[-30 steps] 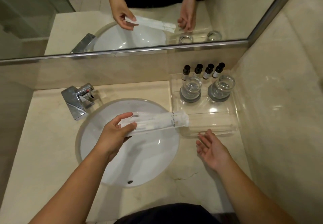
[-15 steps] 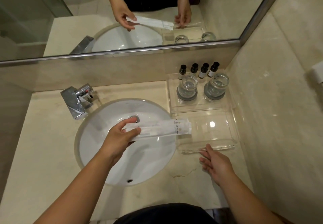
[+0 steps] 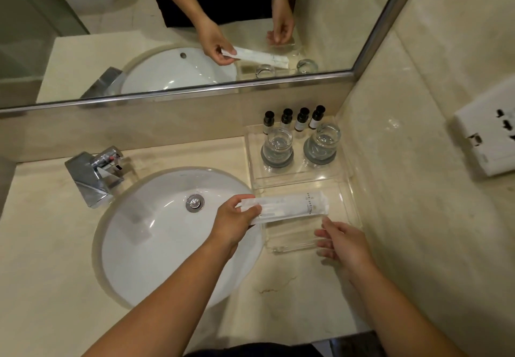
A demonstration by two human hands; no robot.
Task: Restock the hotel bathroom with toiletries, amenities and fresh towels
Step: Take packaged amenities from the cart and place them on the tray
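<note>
I judge this to be the amenity-placing step: a long white wrapped packet (image 3: 289, 207), a dental kit or the like though I cannot read the print, is about to go into the clear tray (image 3: 292, 249) that sits on the counter (image 3: 41, 245) at the basin's (image 3: 156, 245) 3 o'clock. My left hand (image 3: 237, 220) pinches the packet's 9 o'clock end between thumb and curled fingers, and the packet lies level, reaching out toward 3 o'clock over the near section of the tray. I cannot tell whether it rests on the tray floor or hangs just above it. My right hand (image 3: 342, 245) holds nothing, fingers loose and spread, hovering at the tray's 5 o'clock corner with the forefinger just beside the packet's free end; contact there is too close to call. At the tray's 12 o'clock end stand four dark-capped bottles (image 3: 292, 118) in a row, and just in front of them two glasses (image 3: 277, 144) on grey coasters, so that section looks stocked. The next move, as I read it, calls for lowering the packet flat into the near section, square with the tray's walls, the right hand steadying the free end, then letting go with the left without dragging the packet back toward the basin. The glasses are near enough at 12 o'clock to knock if I overshoot.
</note>
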